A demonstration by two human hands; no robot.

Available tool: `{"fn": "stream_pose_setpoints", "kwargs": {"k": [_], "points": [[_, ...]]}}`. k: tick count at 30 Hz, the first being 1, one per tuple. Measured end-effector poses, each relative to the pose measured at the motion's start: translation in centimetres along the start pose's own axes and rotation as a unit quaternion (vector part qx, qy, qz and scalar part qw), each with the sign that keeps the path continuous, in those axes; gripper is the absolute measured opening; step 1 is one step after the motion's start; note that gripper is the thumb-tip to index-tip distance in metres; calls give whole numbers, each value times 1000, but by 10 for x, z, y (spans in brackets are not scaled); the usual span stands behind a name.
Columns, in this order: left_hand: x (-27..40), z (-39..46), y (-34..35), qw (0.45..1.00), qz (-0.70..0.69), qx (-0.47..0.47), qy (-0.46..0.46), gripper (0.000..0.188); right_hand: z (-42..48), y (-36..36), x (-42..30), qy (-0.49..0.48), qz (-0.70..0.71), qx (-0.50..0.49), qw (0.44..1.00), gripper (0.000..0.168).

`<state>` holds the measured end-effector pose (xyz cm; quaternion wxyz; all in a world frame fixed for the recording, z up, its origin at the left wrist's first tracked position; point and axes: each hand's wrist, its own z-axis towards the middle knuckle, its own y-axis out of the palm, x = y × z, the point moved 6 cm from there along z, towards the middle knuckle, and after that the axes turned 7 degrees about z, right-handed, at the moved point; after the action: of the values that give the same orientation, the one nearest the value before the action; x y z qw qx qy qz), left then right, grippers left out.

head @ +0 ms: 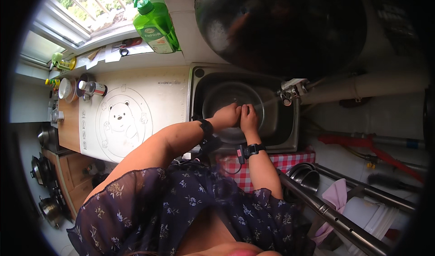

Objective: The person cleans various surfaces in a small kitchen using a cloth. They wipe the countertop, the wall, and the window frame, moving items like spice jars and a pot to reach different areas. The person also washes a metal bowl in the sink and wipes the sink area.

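Over a stainless-steel sink, my left hand and my right hand meet knuckle to knuckle with fingers curled. Whatever may be between them is hidden. Beneath my hands a round basin sits in the sink. To their right, a metal tap sends a thin stream of water towards them. Black straps with small devices are on both wrists.
A large dark round tank hangs beyond the sink. Left lies a white bear-print mat, with a bottle and bowls at its far end. A green pump bottle stands by the window. Metal rails run at lower right.
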<state>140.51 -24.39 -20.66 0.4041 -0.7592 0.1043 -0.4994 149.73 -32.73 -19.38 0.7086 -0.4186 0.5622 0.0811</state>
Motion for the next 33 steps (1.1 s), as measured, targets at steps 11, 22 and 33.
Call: {"fn": "stream_pose_setpoints", "kwargs": {"k": [11,22,33], "points": [[-81,-37,-51,969,-81,-114,-206,52,-45,4,75,66,-229,-336,911,53],[-77,-55,-86,908,-277,-144,-278,29,70,-103,158,207,-20,176,962,57],[-56,-55,-106,924,-275,-113,-241,27,143,-159,126,81,-250,27,965,70]]}}
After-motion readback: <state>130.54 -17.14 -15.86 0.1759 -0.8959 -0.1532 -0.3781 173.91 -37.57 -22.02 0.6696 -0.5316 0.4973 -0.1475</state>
